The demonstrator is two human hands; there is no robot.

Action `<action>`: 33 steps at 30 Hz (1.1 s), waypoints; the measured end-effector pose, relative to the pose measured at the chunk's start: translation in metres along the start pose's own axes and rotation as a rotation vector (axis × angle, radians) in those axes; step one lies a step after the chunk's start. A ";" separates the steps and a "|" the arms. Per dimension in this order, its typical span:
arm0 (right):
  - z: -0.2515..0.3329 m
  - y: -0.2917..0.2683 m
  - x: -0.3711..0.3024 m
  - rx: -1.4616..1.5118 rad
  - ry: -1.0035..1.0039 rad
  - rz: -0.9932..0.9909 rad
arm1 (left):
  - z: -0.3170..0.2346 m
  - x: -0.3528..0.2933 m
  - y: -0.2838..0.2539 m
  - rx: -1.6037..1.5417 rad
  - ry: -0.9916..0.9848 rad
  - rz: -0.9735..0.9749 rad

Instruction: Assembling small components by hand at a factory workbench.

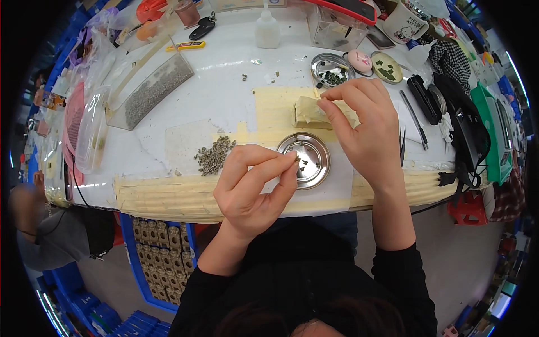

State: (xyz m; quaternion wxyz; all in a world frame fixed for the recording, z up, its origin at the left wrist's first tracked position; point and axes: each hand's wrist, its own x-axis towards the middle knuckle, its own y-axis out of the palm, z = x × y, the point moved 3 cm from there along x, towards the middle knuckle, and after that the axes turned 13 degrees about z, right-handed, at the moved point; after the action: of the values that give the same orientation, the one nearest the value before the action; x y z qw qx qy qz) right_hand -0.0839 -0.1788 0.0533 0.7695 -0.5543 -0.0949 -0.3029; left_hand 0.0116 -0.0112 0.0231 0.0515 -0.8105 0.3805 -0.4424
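My left hand (250,188) is closed in a pinch over the left rim of a round metal dish (325,172). Between its thumb and forefinger is a tiny dark greenish piece (297,159). Several small dark bits (304,167) lie in the dish. My right hand (365,126) has thumb and forefinger pinched together above a block wrapped in cream tape (306,115); anything between those fingertips is too small to make out. Left of my left hand, a heap of small grey-green metal-looking parts (215,155) lies on the white table.
Farther back are a metal dish of dark pieces (332,60), a pale dish (396,78) and a white squeeze bottle (268,31). A clear tray of grey granules (160,92) stands at left, a black pen (414,119) at right. At far left is another person's blurred hand (27,208).
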 end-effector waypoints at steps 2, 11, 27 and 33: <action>0.001 -0.002 -0.001 0.000 -0.009 -0.013 | 0.000 -0.001 0.000 -0.014 -0.013 -0.003; 0.023 -0.012 -0.024 0.620 0.002 -0.114 | 0.002 -0.002 -0.001 -0.050 -0.045 -0.005; 0.036 0.014 -0.034 1.213 0.098 -0.009 | 0.002 -0.002 0.001 -0.009 -0.005 0.016; 0.036 0.015 -0.034 1.255 0.110 -0.014 | 0.002 -0.002 0.001 0.013 0.007 0.022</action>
State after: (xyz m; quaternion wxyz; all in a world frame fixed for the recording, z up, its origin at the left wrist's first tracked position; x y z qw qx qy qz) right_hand -0.0953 -0.1309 0.0379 0.9499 0.0199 -0.2185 -0.2225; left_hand 0.0116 -0.0113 0.0207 0.0604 -0.8042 0.3867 -0.4472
